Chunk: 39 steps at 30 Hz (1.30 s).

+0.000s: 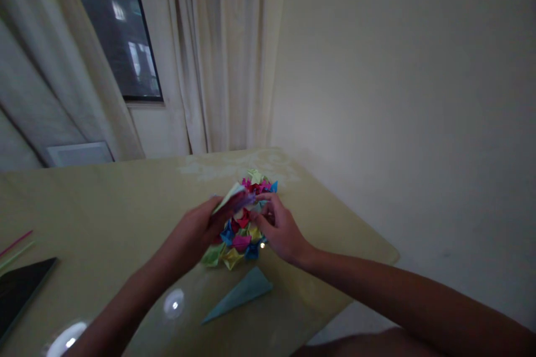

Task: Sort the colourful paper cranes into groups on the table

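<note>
A heap of small folded paper pieces [243, 237] in pink, blue, yellow and green lies on the yellowish table [104, 206]. My left hand [196, 228] is closed on a pale green folded paper piece [229, 196] held just above the heap. My right hand [280, 228] sits at the heap's right side, its fingers curled and pinching at the papers beside the left hand's piece. What exactly the right fingers grip is too small to make out.
A light blue paper triangle [240, 294] lies flat in front of the heap. A dark tablet [19, 290] and two thin sticks [17, 248] are at the left edge. Curtains [218, 50], a window [113, 22] and a wall stand behind the table.
</note>
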### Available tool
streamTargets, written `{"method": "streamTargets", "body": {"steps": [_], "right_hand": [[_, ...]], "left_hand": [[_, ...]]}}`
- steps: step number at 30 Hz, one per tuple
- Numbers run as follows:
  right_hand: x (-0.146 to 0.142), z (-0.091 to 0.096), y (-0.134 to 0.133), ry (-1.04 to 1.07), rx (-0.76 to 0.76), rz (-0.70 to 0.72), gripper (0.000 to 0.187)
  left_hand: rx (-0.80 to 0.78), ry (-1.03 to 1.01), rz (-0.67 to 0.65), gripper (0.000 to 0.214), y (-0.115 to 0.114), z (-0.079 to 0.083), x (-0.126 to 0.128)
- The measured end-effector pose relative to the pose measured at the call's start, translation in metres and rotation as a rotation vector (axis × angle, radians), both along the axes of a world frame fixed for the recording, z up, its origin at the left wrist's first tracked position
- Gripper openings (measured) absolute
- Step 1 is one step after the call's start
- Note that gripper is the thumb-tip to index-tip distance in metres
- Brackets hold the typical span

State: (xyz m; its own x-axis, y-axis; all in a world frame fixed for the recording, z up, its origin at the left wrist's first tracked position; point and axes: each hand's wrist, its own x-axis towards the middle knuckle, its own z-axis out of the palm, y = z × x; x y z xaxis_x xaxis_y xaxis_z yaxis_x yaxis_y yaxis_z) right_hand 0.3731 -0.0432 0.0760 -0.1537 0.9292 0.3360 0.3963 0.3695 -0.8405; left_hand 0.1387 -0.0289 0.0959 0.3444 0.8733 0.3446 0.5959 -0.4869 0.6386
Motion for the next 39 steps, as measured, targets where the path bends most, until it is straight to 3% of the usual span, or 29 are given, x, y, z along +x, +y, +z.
{"method": "streamTargets", "body": {"steps": [2,5,8,11,14,17,22,31,36,39], "right_hand": [[-0.006,-0.006,0.003,0.047,-0.078,-0.010,0.033],[-0.011,-0.018,-0.004,-0.113,-0.126,0.125,0.047],[-0.014,-0.026,-0.017,-0.450,-0.038,0.359,0.049],[-0.015,-0.029,-0.026,-0.870,0.171,0.550,0.042],[-0.014,-0.033,-0.030,-1.126,0.279,0.627,0.043],[-0.013,-0.036,-0.032,-1.220,0.308,0.652,0.032],[-0.019,-0.030,-0.033,-1.292,0.361,0.699,0.024],[-0.043,0.001,-0.024,-1.316,0.400,0.776,0.019],[-0.038,0.028,-0.017,-1.043,0.405,0.620,0.018],[-0.033,0.039,-0.011,-0.672,0.266,0.420,0.014]], "left_hand": [[0.013,-0.063,0.002,0.048,0.020,0.024,0.001],[0.039,-0.078,-0.022,0.050,0.040,0.040,0.004],[0.035,-0.065,-0.071,0.046,0.047,0.038,0.007],[0.012,-0.030,-0.117,0.043,0.048,0.034,0.007],[-0.006,-0.006,-0.126,0.041,0.050,0.031,0.007],[-0.012,-0.035,-0.184,0.044,0.056,0.028,0.010],[0.004,-0.052,-0.229,0.042,0.067,0.018,0.016],[0.020,-0.079,-0.167,0.045,0.074,0.006,0.021],[0.014,-0.122,-0.145,0.049,0.075,0.004,0.021],[-0.013,-0.131,-0.085,0.052,0.078,0.005,0.017]]}}
